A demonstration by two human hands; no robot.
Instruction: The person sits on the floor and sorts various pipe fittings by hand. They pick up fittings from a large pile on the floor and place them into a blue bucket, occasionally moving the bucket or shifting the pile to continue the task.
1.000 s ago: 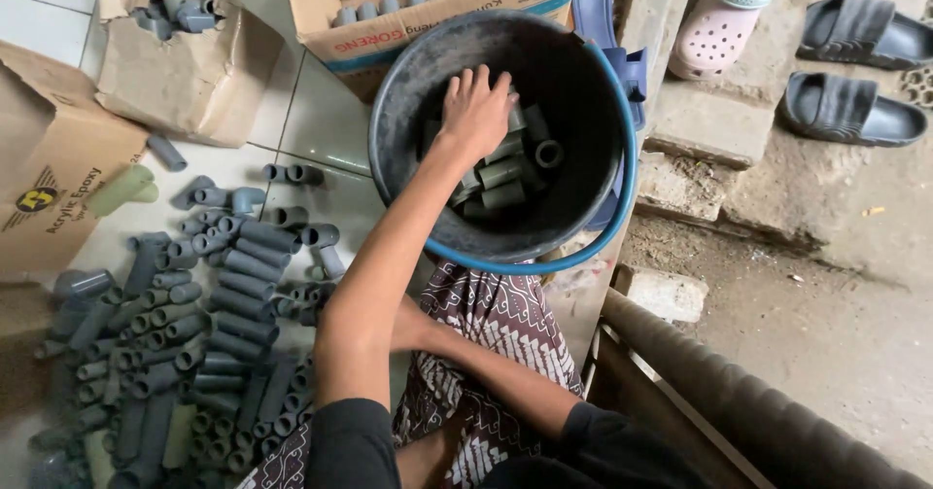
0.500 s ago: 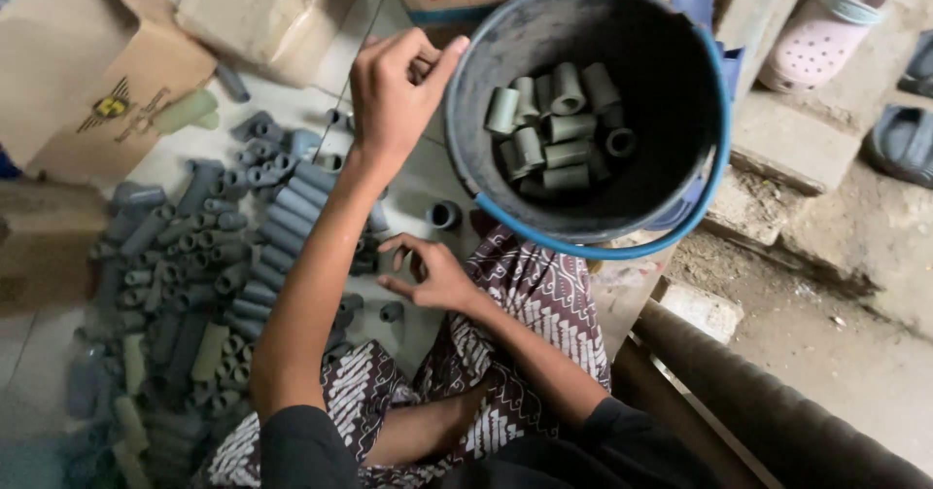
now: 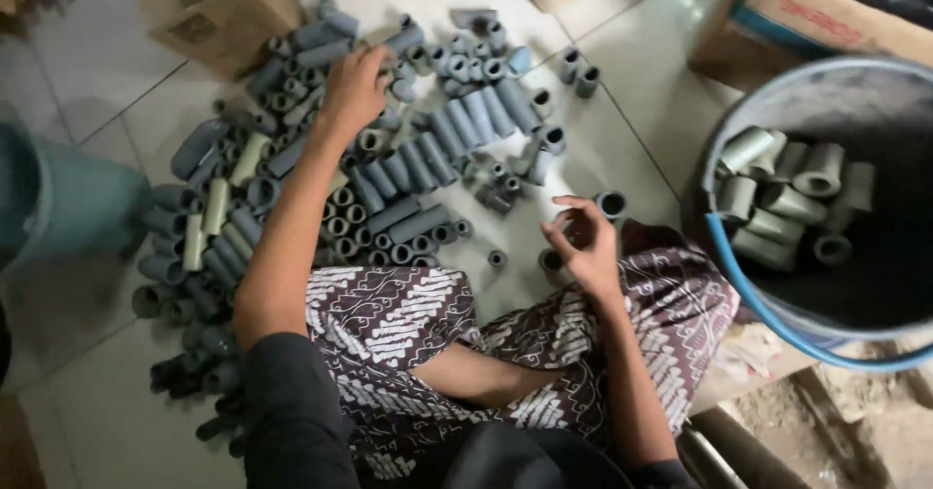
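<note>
Head camera looks down on a person seated cross-legged on a pale tiled floor (image 3: 97, 421), in a brown-and-white patterned cloth (image 3: 408, 319) over the legs. At the far left stands a blurred teal plastic container (image 3: 68, 202). Next to it a wide spread of short grey plastic pipe sleeves (image 3: 292, 173) covers the tiles, some lying on their sides in rows, some standing on end with their round mouths up, a few paler, greenish ones among them. A brown cardboard box (image 3: 228, 17) sits beyond the spread at the top. The left hand (image 3: 355, 86) reaches out over the far part of the spread, palm down, fingers curled onto the sleeves there; whether it has closed around one I cannot tell, since the back of the hand hides the fingertips. Further right, the right hand (image 3: 583, 241) hovers just above the knee, palm partly up, fingers loosely bent and spread, holding nothing that shows. Just beside its fingertips a single dark grey ring-shaped sleeve (image 3: 610, 203) stands on the tile, apart from the hand. At the far right a large dark round bucket with a blue rim (image 3: 739, 275) holds a pile of pale grey-green pipe sleeves (image 3: 787, 192). Another cardboard box (image 3: 777, 22) stands behind the bucket.
</note>
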